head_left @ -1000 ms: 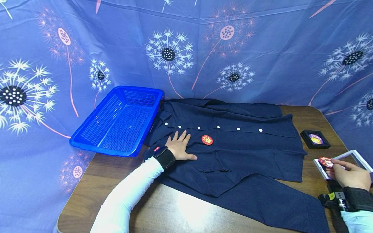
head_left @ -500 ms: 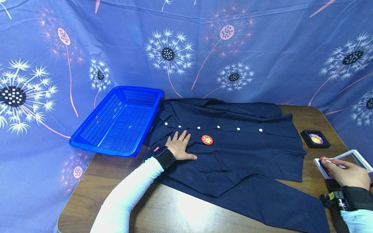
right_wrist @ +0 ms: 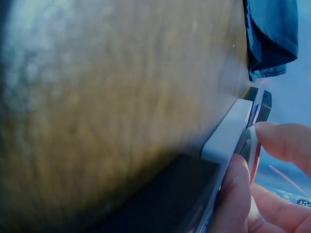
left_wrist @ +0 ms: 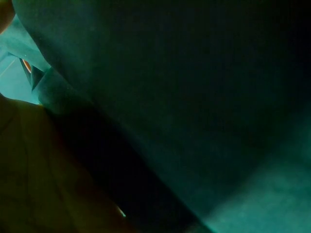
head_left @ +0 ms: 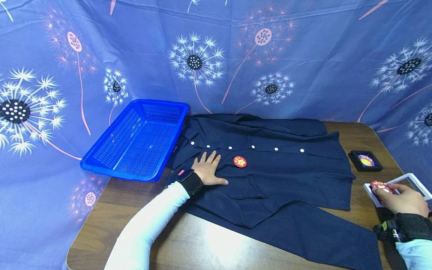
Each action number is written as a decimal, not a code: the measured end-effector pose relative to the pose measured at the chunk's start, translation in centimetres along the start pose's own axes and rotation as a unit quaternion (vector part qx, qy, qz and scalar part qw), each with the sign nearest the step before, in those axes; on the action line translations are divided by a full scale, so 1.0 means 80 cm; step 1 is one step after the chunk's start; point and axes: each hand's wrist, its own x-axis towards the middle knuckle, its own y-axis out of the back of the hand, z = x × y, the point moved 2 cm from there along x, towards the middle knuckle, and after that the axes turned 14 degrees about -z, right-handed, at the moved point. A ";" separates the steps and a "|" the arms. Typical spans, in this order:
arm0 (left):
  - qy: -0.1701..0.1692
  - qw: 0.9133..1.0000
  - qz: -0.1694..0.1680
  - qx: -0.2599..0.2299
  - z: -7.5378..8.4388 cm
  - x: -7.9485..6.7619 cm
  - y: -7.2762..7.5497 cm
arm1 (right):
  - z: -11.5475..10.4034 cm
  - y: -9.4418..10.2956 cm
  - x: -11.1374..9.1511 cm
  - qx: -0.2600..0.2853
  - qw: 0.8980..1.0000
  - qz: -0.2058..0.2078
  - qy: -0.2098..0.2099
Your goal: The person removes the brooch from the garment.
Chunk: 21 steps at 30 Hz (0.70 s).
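Observation:
A navy button-up shirt (head_left: 297, 187) lies spread on the table. My left hand (head_left: 208, 170) rests flat on its upper part, fingers straight and spread. Right of those fingers, a round red badge (head_left: 240, 162) with a yellow star sits on the cloth. At the far right, my right hand (head_left: 406, 200) pinches another round red badge (head_left: 381, 186) over a white-framed clear case (head_left: 418, 183). The right wrist view shows this badge (right_wrist: 253, 158) edge-on between thumb and fingers. Mostly dark cloth (left_wrist: 170, 97) fills the left wrist view.
A blue plastic basket (head_left: 158, 140) stands at the left, against the shirt's collar end. Beyond the shirt's hem lies a small black box (head_left: 365, 161) with a purple and yellow badge inside. A blue dandelion-print cloth (head_left: 229, 56) hangs behind the wooden table (head_left: 128, 213).
In my right hand, the red badge has tilted and turned; its face shows more than half a second ago. My thumb has shifted over it. My left hand has stayed still.

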 end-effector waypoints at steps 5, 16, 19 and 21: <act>0.004 1.000 -0.001 0.003 0.000 0.003 0.000 | -0.001 0.003 -0.002 -0.015 1.000 0.001 0.018; -0.003 1.000 0.005 0.001 0.000 -0.002 0.002 | -0.002 0.003 -0.005 -0.030 0.999 -0.014 0.016; -0.004 1.000 0.007 0.000 0.001 -0.005 0.003 | -0.002 0.005 -0.005 -0.045 0.998 -0.007 0.037; -0.004 1.000 0.005 0.001 0.002 -0.006 0.003 | -0.003 0.007 -0.005 -0.057 0.997 0.001 0.047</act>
